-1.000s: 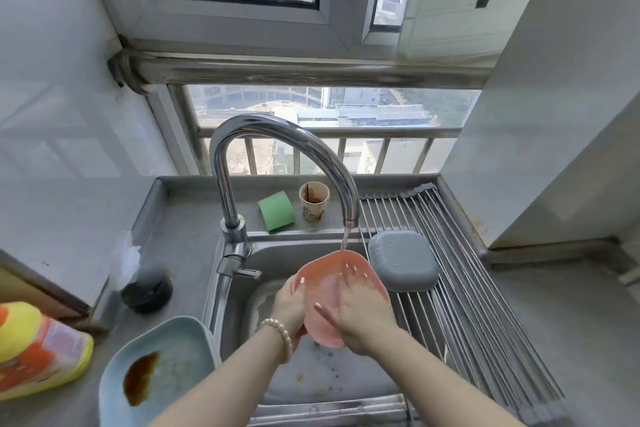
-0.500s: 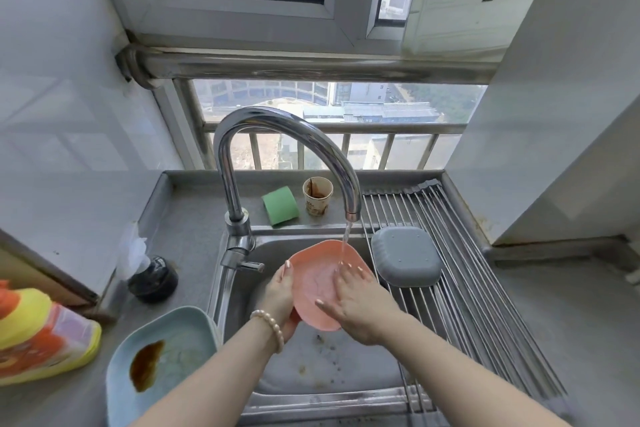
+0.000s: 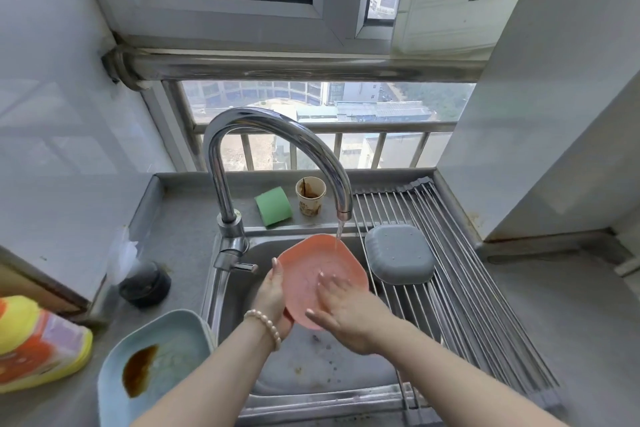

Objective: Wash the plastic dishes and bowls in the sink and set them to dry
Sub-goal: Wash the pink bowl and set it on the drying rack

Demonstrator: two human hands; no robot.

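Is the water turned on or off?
On. A thin stream falls from the faucet spout onto the pink dish held over the sink.

3 dishes, 1 cup, 1 sponge

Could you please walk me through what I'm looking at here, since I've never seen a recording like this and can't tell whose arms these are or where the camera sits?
There is no machine here: the camera is worn on a person's head and looks down at their own two bare arms over a kitchen sink.

The left hand holds a pink plastic dish by its edge, tilted under the water running from the tap. The right hand lies flat on the inside of the dish with straight fingers, apparently rubbing it clean.

To the right, a metal drying rack spans the sink, with a grey bowl lying upside down on it. At lower left a light blue dish with a brown stain waits on the counter, beside a yellow and orange bottle. Behind the tap stand a green sponge and a stained paper cup.
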